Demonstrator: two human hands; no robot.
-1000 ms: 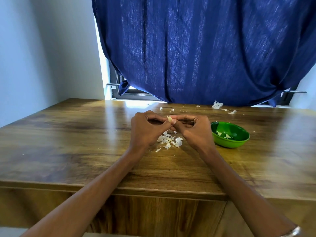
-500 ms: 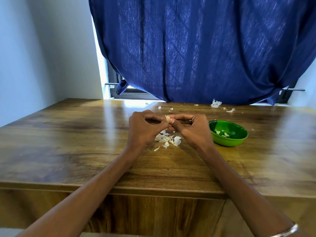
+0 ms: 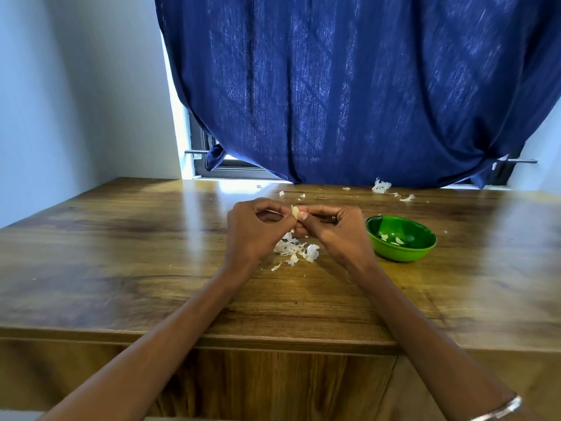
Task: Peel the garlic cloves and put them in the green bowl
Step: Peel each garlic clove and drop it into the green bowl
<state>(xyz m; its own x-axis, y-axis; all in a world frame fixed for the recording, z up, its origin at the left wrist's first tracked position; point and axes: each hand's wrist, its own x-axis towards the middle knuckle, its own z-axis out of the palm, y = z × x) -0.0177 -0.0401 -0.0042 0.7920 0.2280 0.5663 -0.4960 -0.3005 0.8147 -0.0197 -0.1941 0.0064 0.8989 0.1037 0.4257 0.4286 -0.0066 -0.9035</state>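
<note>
peeling a clove over the scrap pile

wooden tabletop [image 3: 121, 253] under a dark blue curtain [image 3: 349, 86]: both hands meet above a heap of white papery garlic skins [image 3: 296, 249]. the left hand [image 3: 255, 230] and right hand [image 3: 337, 232] pinch one small pale garlic clove [image 3: 295, 211] between their fingertips. peeling looks to be underway. next, the bared clove needs carrying right to the round green bowl [image 3: 401, 238], which already holds a few peeled pieces.
</note>
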